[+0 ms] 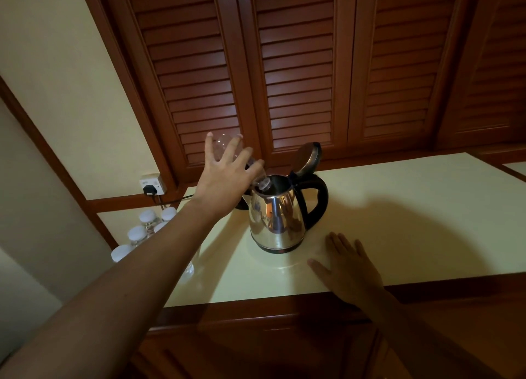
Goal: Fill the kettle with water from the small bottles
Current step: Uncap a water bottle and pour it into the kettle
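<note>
Over the kettle (275, 219), which stood lid-open on the table (412, 207), the left hand (225, 179) held a small bottle (227, 148) tipped neck-down into the opening, fingers closed around it, likely to drain it. Right of the kettle, the right hand (348, 267) lay flat, fingers spread, empty. Capped bottles (142, 230) waited left of the kettle.

Dark louvred wooden doors (296, 74) fill the top and right of the frame, cream wall (57, 65) upper left with brown wood trim. Cream countertop (412, 207) centre-right on a brown wooden cabinet front (270, 344) along the bottom; white wall socket (152, 184) with black plug at mid-left. Light is dim and warm, soft shadows on the counter
</note>
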Demonstrator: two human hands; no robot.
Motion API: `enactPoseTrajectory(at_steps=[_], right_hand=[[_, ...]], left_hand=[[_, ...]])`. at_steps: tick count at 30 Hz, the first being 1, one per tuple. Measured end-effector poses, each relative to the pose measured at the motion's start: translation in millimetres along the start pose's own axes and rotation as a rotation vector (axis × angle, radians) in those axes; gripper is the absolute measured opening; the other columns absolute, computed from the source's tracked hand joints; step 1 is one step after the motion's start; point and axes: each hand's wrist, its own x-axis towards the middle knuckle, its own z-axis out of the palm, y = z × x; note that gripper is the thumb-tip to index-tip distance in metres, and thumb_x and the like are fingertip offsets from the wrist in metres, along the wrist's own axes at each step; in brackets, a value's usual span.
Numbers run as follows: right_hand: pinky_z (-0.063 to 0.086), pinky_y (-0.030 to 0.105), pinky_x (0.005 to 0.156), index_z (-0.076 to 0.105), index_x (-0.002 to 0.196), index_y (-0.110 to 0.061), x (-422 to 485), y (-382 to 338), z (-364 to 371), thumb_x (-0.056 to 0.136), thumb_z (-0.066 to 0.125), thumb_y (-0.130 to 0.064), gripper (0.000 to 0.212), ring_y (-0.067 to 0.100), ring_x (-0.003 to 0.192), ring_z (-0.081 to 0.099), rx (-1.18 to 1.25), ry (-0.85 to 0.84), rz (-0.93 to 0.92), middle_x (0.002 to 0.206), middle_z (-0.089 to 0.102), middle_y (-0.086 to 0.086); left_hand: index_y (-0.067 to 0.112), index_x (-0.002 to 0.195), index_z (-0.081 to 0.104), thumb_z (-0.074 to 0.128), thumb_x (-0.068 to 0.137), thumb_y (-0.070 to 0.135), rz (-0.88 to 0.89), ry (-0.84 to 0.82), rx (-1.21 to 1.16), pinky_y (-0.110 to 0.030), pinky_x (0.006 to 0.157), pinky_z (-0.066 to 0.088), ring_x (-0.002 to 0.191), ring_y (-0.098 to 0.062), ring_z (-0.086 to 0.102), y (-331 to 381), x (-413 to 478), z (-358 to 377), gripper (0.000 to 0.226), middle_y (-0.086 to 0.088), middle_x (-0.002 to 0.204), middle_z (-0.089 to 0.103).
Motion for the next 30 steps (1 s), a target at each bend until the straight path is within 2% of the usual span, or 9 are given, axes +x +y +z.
enactPoseTrajectory(at_steps=[4, 7, 10, 12, 17, 20, 23, 27, 30], right_hand=[[0.004, 0.048, 0.125, 0.011, 0.159, -0.011, 0, 0, 0, 0.081, 0.001, -0.083, 0.106, 0.021, 0.155, 0.006, 0.01, 0.01, 0.0, 0.167, 0.013, 0.006], [0.01, 0.048, 0.124, 0.018, 0.157, -0.013, 0, 1, 0, 0.084, 0.008, -0.077, 0.097, 0.022, 0.153, 0.017, 0.035, 0.05, 0.007, 0.164, 0.023, 0.005], [0.024, 0.049, 0.119, 0.032, 0.151, -0.02, 1, -4, -10, 0.087, 0.02, -0.075, 0.085, 0.024, 0.143, 0.036, 0.075, 0.086, 0.036, 0.154, 0.041, 0.003], [0.032, 0.051, 0.109, 0.04, 0.142, -0.029, 7, -9, -20, 0.091, 0.03, -0.07, 0.067, 0.026, 0.13, 0.047, 0.06, 0.08, 0.056, 0.14, 0.051, 0.003], [0.036, 0.05, 0.096, 0.058, 0.115, -0.038, 18, -12, -30, 0.089, 0.043, -0.063, 0.039, 0.026, 0.112, 0.053, 0.013, 0.073, 0.069, 0.114, 0.056, -0.001], [0.036, 0.037, 0.085, 0.06, 0.107, -0.036, 15, -15, -36, 0.093, 0.05, -0.048, 0.021, 0.016, 0.101, 0.055, 0.121, 0.167, -0.042, 0.105, 0.059, -0.005], [0.034, 0.024, 0.069, 0.065, 0.104, -0.029, 5, -28, -50, 0.1, 0.055, -0.035, 0.012, -0.006, 0.084, 0.049, 0.494, 0.178, -0.19, 0.092, 0.06, -0.014], [0.039, 0.013, 0.075, 0.064, 0.123, -0.03, -7, -33, -62, 0.092, 0.068, -0.04, 0.032, -0.005, 0.094, 0.054, 0.66, 0.153, -0.196, 0.105, 0.061, -0.016], [0.041, 0.017, 0.08, 0.066, 0.12, -0.032, -15, -27, -66, 0.089, 0.071, -0.04, 0.033, -0.005, 0.096, 0.054, 0.642, 0.129, -0.22, 0.106, 0.062, -0.02]], left_hand=[[0.024, 0.152, 0.046, 0.058, 0.086, 0.007, -0.03, 0.024, -0.036, -0.084, 0.115, 0.009, 0.155, -0.042, 0.024, 2, -6, 0, 0.069, -0.016, 0.154, 0.046], [0.023, 0.152, 0.045, 0.066, 0.083, 0.008, -0.063, 0.007, -0.04, -0.083, 0.115, 0.012, 0.152, -0.041, 0.031, 2, -10, 3, 0.073, -0.015, 0.15, 0.05], [0.024, 0.152, 0.044, 0.071, 0.088, 0.027, -0.211, 0.001, -0.125, -0.077, 0.114, 0.024, 0.141, -0.036, 0.041, 2, -17, 6, 0.069, -0.01, 0.143, 0.055], [0.026, 0.151, 0.044, 0.061, 0.096, 0.049, -0.318, 0.009, -0.237, -0.068, 0.112, 0.032, 0.132, -0.031, 0.046, 7, -26, 9, 0.062, -0.006, 0.138, 0.057], [0.031, 0.147, 0.048, 0.05, 0.098, 0.065, -0.51, -0.038, -0.634, -0.051, 0.103, 0.041, 0.127, -0.025, 0.049, 36, -61, 14, 0.06, -0.002, 0.136, 0.059], [0.033, 0.146, 0.051, 0.057, 0.097, 0.06, -0.465, -0.052, -0.902, -0.035, 0.082, 0.05, 0.103, -0.012, 0.057, 56, -85, 14, 0.056, 0.004, 0.121, 0.059], [0.038, 0.144, 0.051, 0.062, 0.095, 0.06, -0.356, -0.1, -1.015, -0.025, 0.071, 0.048, 0.09, -0.004, 0.058, 76, -105, 15, 0.055, 0.013, 0.11, 0.054], [0.05, 0.14, 0.048, 0.051, 0.088, 0.071, -0.292, -0.164, -1.004, -0.02, 0.068, 0.044, 0.087, -0.004, 0.058, 93, -119, 16, 0.056, 0.019, 0.105, 0.051], [0.046, 0.137, 0.054, 0.059, 0.092, 0.064, -0.289, -0.191, -1.002, -0.016, 0.068, 0.04, 0.091, -0.006, 0.059, 99, -123, 16, 0.049, 0.021, 0.108, 0.052]])
